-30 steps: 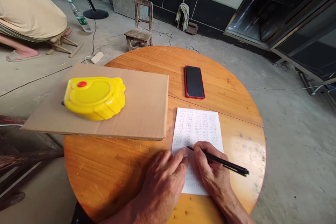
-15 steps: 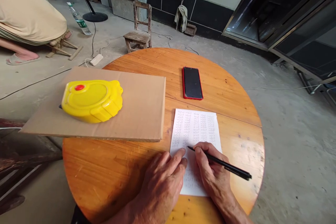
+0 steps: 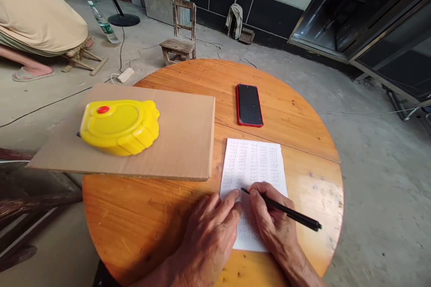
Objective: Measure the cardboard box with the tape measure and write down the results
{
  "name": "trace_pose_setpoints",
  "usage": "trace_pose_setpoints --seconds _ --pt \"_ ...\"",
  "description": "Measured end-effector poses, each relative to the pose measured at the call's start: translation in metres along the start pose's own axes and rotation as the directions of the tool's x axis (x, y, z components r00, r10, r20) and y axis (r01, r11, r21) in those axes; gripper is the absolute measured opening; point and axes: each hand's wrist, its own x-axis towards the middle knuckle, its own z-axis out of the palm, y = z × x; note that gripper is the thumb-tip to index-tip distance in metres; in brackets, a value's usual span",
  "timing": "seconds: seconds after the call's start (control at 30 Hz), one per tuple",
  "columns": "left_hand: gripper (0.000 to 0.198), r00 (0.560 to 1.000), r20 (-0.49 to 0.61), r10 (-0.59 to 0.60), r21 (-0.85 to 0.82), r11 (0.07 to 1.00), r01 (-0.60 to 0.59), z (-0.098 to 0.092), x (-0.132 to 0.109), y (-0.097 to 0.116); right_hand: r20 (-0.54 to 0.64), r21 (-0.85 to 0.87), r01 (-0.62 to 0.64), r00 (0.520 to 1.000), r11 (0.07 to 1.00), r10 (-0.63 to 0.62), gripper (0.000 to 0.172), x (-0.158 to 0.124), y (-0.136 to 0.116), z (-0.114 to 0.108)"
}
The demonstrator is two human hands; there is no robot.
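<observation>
A white sheet of paper (image 3: 252, 161) lies on the round wooden table (image 3: 141, 215), covered with columns of small handwritten characters. My right hand (image 3: 274, 217) grips a black pen (image 3: 296, 216), its tip at the paper just under a written row. Flat on the sheet's left edge rests my left hand (image 3: 212, 228), fingers stretched out and holding nothing. Its fingertips lie close to the pen tip. Both hands cover part of the lower writing.
A yellow tape-measure-shaped case (image 3: 119, 125) with a red button sits on a cardboard sheet (image 3: 182, 139) at the left. A red-cased phone (image 3: 249, 105) lies beyond the paper. Past the table stand a small wooden chair (image 3: 178, 45) and a water bottle (image 3: 105, 24). Another person's foot (image 3: 33, 71) shows at left.
The view has shifted slightly, so everything sits a little further right. The pen's upper end has tilted marginally; both hands keep almost the same place on the paper.
</observation>
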Motion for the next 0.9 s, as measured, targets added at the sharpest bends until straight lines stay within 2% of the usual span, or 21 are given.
trace_pose_setpoints --seconds 0.37,0.47,0.63,0.9 --pt "0.035 1.0 0.013 -0.013 -0.025 1.0 0.013 0.003 -0.0012 0.0001 0.01 0.021 0.002 1.0 1.0 -0.003 0.022 0.002 -0.0021 -0.0011" --pt "0.034 1.0 0.029 -0.01 -0.015 1.0 0.011 0.0026 -0.0002 0.0003 -0.014 0.075 -0.048 0.999 0.996 0.049 0.022 0.0018 -0.002 -0.0032" --pt "0.041 0.998 0.067 0.004 0.039 0.999 -0.007 0.0017 -0.0003 0.001 -0.055 0.143 -0.096 0.993 0.985 0.105 0.022 0.0005 0.0008 -0.0058" --pt "0.039 0.997 0.072 -0.007 0.05 0.999 0.004 0.0038 -0.0022 0.0014 -0.039 0.074 -0.062 0.997 0.995 0.065 0.021 -0.0008 0.0037 -0.0032"
